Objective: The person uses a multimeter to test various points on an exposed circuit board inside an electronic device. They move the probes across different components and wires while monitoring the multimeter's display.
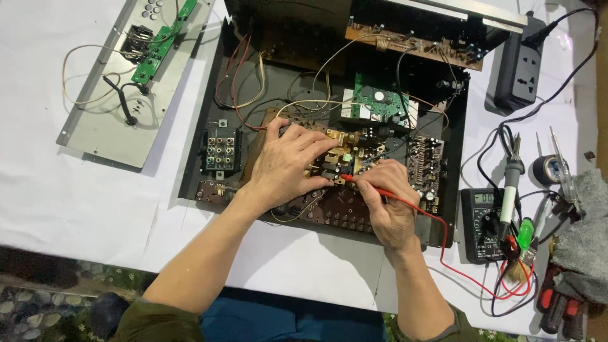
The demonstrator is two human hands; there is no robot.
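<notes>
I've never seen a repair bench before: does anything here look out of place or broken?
Nothing looks broken. The metal panel lies askew, apart from the open chassis, wires trailing. The right hand holds a red probe on the board.

Your two forearms are reaching in from the near edge, converging toward the middle of the scene. Your left hand [288,166] is lying palm down, fingers spread and bent, fingertips pressing downward. Your right hand [387,204] is curling just beside it, thumb and forefinger pinching together, wrist angling leftward, sleeves sitting near your elbows.

white-covered table [76,202] above a patterned floor [38,304].
</notes>
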